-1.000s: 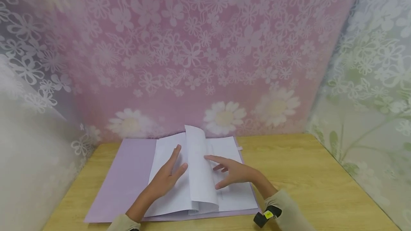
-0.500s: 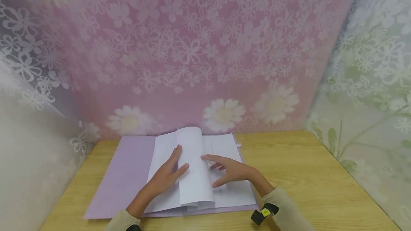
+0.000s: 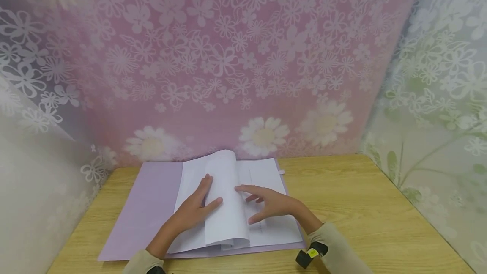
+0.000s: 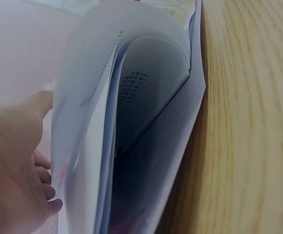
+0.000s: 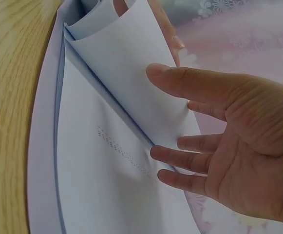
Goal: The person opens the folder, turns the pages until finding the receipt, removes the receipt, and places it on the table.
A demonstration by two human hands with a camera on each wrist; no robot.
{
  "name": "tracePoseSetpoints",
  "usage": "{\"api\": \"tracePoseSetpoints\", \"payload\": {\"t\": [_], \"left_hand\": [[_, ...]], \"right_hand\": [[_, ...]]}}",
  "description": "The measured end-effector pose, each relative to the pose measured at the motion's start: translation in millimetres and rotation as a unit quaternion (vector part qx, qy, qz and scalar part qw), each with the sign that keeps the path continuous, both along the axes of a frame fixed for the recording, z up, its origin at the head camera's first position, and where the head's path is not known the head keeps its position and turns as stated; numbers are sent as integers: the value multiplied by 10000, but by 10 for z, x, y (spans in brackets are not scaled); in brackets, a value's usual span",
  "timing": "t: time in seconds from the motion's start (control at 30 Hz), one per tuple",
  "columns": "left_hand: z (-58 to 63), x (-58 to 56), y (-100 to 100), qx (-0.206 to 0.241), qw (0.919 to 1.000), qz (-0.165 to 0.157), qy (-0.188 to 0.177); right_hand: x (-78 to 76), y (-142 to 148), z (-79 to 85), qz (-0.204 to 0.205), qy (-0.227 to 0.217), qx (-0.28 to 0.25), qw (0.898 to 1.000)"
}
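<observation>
A lilac folder lies spread on the table with white sheets inside. Down its middle a white page curls over toward the left. My left hand is at the left-hand sheets with its thumb along the turned page; in the left wrist view its fingers lie at the outer side of the bowed paper. My right hand has spread fingers, the index fingertip right at the page's curve. From the right wrist, the right thumb overlaps the raised page, above the printed sheet.
The folder lies on a wood-grain table, close to the flowered pink wall. A small pale tab sticks out from the folder's right edge. Patterned panels border the table on both sides.
The page that stood raised in the middle has curled over to the left and come down toward my left hand. My right hand has followed slightly leftward; the left has barely moved.
</observation>
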State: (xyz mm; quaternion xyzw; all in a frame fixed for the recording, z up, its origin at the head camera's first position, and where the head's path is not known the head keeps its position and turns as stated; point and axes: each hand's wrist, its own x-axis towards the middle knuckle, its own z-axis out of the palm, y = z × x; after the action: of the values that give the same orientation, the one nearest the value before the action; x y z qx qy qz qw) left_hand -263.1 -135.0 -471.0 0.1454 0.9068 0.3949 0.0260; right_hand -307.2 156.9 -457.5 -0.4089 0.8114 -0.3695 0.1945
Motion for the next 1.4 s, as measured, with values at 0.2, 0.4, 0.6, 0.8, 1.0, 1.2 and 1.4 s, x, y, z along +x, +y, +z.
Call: {"api": "tracePoseSetpoints", "payload": {"t": [0.2, 0.4, 0.6, 0.8, 1.0, 1.2, 1.4], "left_hand": [[-55, 33, -15, -278, 9996, 17, -92], [-55, 6, -40, -582, 9982, 25, 132], [-46, -29, -59, -655, 9978, 17, 46], [-75, -47, -49, -703, 9975, -44, 85], [-108, -28, -54, -812, 9966, -82, 141], [-98, -20, -55, -769, 9967, -203, 162], [-104, -21, -80, -882, 9957, -252, 133]], "right_hand": [[26, -12, -63, 45, 52, 98, 9999], [36, -24, -27, 10, 193, 143, 9997], [47, -57, -2, -32, 67, 192, 9998], [72, -86, -14, -36, 68, 228, 9997], [103, -114, -33, 74, 129, 211, 9997], [120, -138, -22, 112, 116, 253, 9996], [64, -68, 44, -99, 266, 105, 9995]]}}
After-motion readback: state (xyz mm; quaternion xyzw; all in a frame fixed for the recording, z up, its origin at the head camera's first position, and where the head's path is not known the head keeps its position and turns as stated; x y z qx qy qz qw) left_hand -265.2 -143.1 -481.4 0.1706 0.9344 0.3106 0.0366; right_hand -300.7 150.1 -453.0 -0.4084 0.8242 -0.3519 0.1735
